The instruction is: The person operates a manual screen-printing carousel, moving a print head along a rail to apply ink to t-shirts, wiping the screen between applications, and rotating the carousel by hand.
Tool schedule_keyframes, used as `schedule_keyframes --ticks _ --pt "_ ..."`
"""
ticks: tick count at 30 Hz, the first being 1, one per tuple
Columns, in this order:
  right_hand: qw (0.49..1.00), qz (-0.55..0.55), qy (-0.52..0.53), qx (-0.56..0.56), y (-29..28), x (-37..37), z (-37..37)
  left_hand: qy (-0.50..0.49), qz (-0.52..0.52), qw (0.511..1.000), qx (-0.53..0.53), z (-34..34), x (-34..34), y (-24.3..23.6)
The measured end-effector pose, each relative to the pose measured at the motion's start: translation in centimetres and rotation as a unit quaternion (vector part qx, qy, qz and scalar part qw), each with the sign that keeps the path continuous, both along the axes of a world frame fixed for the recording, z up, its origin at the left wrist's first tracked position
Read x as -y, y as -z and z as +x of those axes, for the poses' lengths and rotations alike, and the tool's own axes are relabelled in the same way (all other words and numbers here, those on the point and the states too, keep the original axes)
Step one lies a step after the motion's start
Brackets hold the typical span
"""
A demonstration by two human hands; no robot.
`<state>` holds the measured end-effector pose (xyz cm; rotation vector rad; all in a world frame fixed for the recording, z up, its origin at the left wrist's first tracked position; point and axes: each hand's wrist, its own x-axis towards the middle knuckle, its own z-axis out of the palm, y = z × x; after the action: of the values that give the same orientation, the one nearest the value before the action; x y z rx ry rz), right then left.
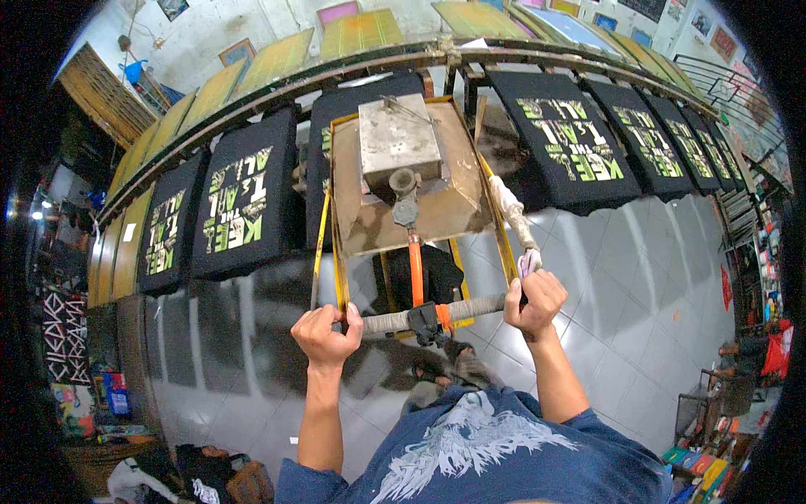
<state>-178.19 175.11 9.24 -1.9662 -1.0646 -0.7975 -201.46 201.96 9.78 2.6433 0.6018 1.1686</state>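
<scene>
My left hand (326, 334) is closed around the left end of a grey wrapped handlebar (382, 324). Around the bar's right end my right hand (536, 298) is closed too, beside a cloth-wrapped yellow side rail (510, 210). The bar belongs to a yellow-framed wheeled-looking rig; its wheels, if any, are hidden. Ahead of my hands the rig carries a wide tan hood (369, 228) with a metal box (399, 134) on top. An orange rod (416, 270) runs from the box to a black clamp at the bar's middle. The hood partly covers one black T-shirt (365, 92).
Black T-shirts with green and white prints lie on boards to the right (571, 139) and left (243, 189). Behind them runs a long rail (277, 97) with several yellowish screens (361, 34). Grey floor tiles (604, 286) lie below. Shelves with bottles (768, 269) line the right side.
</scene>
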Motion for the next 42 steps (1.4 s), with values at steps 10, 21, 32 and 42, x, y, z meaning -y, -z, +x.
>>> schedule_keyframes --ticks 10,21,32,42 --pt "0.999 0.034 0.021 0.026 1.6 -4.0 0.5 0.013 0.05 0.998 0.021 2.0 -5.4 0.6" --pt "0.996 0.07 0.017 0.051 1.0 -9.1 4.1 0.004 0.072 0.996 0.056 6.0 -10.2 1.0" --pt "0.999 0.052 0.005 0.002 1.1 -13.0 0.4 0.033 0.047 0.998 0.026 5.6 -17.3 0.4" --pt "0.998 0.038 -0.041 -0.036 0.7 -18.0 -3.7 0.059 0.025 0.998 -0.029 6.1 -26.3 0.0"
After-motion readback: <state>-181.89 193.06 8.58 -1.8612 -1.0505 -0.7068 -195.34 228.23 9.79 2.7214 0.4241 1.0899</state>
